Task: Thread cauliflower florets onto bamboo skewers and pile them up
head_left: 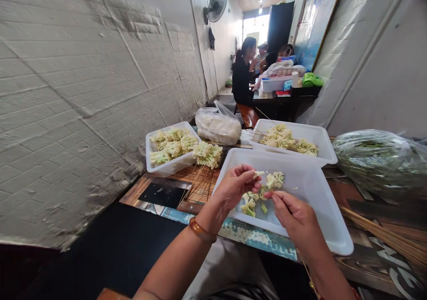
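Over a white plastic tub (310,188), my left hand (238,182) pinches a small piece of cauliflower (258,174). My right hand (293,211) is closed on a thin bamboo skewer (305,266); its lower end shows below the wrist, while the rest is mostly hidden by the hand. Both hands are close together but apart. Beneath them, several cauliflower florets (275,180) lie in the tub. Left of the tub, skewered cauliflower (207,154) rests at the edge of another white tub (168,171), with its sticks (196,182) pointing towards me.
Skewered cauliflower (280,136) lies in a back tub (322,155). A plastic bag with white contents (218,124) stands between the tubs. At right are a bag of greens (380,162) and loose skewers (383,233). People (245,70) sit at a farther table.
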A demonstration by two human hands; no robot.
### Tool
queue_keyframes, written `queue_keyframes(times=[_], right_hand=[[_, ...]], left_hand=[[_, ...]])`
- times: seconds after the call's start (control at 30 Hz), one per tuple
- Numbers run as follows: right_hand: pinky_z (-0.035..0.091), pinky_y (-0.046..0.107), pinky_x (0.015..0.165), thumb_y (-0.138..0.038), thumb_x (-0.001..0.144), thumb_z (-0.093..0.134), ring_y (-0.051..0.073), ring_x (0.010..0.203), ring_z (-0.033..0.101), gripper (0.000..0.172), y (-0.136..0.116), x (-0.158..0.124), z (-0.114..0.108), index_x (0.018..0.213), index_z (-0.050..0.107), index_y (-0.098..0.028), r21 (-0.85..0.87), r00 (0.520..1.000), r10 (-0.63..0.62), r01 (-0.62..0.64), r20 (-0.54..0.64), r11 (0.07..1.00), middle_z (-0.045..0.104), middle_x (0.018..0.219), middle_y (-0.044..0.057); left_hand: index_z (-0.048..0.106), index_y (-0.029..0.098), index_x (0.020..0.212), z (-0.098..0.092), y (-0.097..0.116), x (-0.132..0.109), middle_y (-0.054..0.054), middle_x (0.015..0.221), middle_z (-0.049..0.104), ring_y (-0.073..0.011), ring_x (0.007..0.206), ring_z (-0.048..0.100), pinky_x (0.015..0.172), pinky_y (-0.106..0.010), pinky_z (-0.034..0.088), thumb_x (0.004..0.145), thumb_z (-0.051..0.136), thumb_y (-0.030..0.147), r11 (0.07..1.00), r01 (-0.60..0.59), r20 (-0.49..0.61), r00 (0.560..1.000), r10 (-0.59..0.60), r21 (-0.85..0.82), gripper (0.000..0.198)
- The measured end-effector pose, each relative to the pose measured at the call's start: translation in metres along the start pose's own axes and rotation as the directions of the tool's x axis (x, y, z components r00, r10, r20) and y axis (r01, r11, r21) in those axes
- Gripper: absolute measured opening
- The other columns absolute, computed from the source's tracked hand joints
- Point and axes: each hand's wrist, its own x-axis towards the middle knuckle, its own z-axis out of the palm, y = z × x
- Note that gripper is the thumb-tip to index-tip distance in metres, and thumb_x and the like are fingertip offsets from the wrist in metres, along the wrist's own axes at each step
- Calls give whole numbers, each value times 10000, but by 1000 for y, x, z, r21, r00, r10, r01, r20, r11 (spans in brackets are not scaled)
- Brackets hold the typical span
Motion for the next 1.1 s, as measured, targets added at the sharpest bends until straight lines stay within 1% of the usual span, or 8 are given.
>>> queue_keyframes(times=[0.17,0.37,0.53,0.63,0.7,0.8,0.9,1.1], right_hand=[[343,218,412,-406,892,505,119,436,427,306,3,0,3,932,726,-198,-141,999,-12,17,39,990,455,496,-34],[357,229,408,-407,894,499,128,430,453,343,3,1,6,951,740,-171,-222,999,-33,37,21,974,482,485,-28],[444,242,441,-390,892,504,167,494,577,329,1,1,7,962,750,-185,-258,997,-74,75,14,963,577,502,-10],[539,283,579,-379,897,503,212,654,679,324,0,2,8,978,748,-184,-266,996,-88,90,18,960,675,601,19],[566,313,689,-369,897,510,232,777,709,309,0,1,8,986,746,-191,-260,995,-98,101,24,960,745,758,44],[567,330,784,-354,894,521,239,901,710,294,2,0,8,1008,740,-195,-252,993,-115,120,35,960,753,993,65],[563,334,823,-346,897,523,240,964,698,291,3,-1,9,1021,736,-191,-261,992,-117,124,42,957,741,1043,71],[572,349,815,-339,903,518,243,959,701,288,4,-1,9,1039,735,-206,-268,990,-127,139,59,953,739,1047,66]], left_hand=[[658,94,948,-2,0,-4,-47,729,667,-81,553,586,542,-203,435,666,776,323,1000,7,24,1000,-7,-9,382],[663,105,823,0,1,-6,-28,705,643,-70,541,557,523,-199,393,635,790,301,999,32,58,998,-32,12,300],[623,119,771,1,1,-7,0,650,604,-51,501,516,490,-184,347,636,782,326,998,44,50,998,-46,47,294],[605,127,772,1,1,-8,13,636,592,-48,482,506,480,-182,341,628,782,329,997,36,57,998,-40,69,304],[595,131,761,2,1,-8,17,622,589,-47,469,500,474,-181,340,627,774,312,996,33,39,999,-36,83,287],[580,134,741,2,0,-9,8,634,607,-45,458,501,460,-178,337,641,741,286,996,23,3,1000,-24,88,244],[565,139,741,1,0,-9,0,656,626,-51,461,518,440,-174,328,646,724,275,997,18,-15,1000,-17,75,230],[550,141,733,0,0,-10,2,642,626,-50,454,510,437,-171,326,640,730,281,999,11,-36,999,-10,41,246]])
